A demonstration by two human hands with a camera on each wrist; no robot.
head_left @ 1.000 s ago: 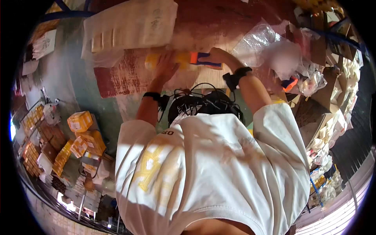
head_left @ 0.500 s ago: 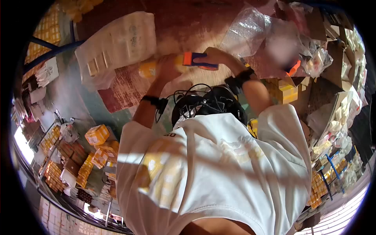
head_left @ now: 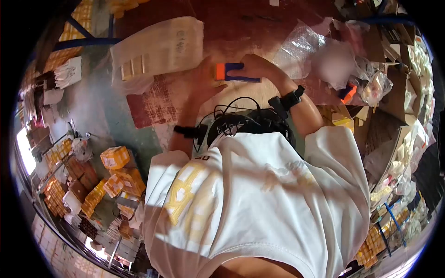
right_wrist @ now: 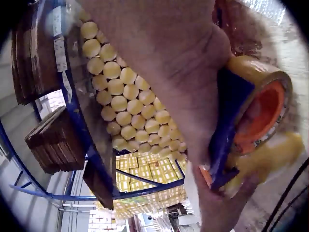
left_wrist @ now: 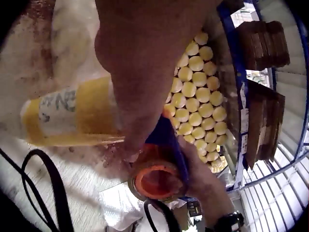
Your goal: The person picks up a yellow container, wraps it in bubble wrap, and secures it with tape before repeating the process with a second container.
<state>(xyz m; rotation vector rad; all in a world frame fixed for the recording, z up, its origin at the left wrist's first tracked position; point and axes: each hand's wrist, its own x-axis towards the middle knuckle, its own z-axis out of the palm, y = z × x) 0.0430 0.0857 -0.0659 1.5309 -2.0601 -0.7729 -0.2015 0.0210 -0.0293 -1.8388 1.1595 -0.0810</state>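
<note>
A yellow-banded white package (left_wrist: 72, 113) lies crosswise in the left wrist view, its right part hidden by my left hand (left_wrist: 140, 72); its blurred surface (right_wrist: 280, 154) shows below the tape roll in the right wrist view. My left hand (head_left: 201, 83) curls round the package, thumb apart from fingers. My right hand (head_left: 259, 68) grips a blue and orange tape dispenser (head_left: 241, 78), whose orange end is close to the left hand. An orange-cored tape roll (right_wrist: 263, 113) sits in the dispenser.
A translucent wrapped bundle (head_left: 164, 48) lies left on the red, worn tabletop (head_left: 148, 109). Bubble wrap (head_left: 301, 48) and plastic bags (head_left: 375, 88) are at right, near cardboard boxes. Dark cables (head_left: 232, 109) hang near the body. Yellow-taped cartons (head_left: 123, 180) stand lower left.
The left hand has turned from lying flatter on the package, which the head view no longer clearly shows. The dispenser has shifted slightly left toward that hand, still held by the right.
</note>
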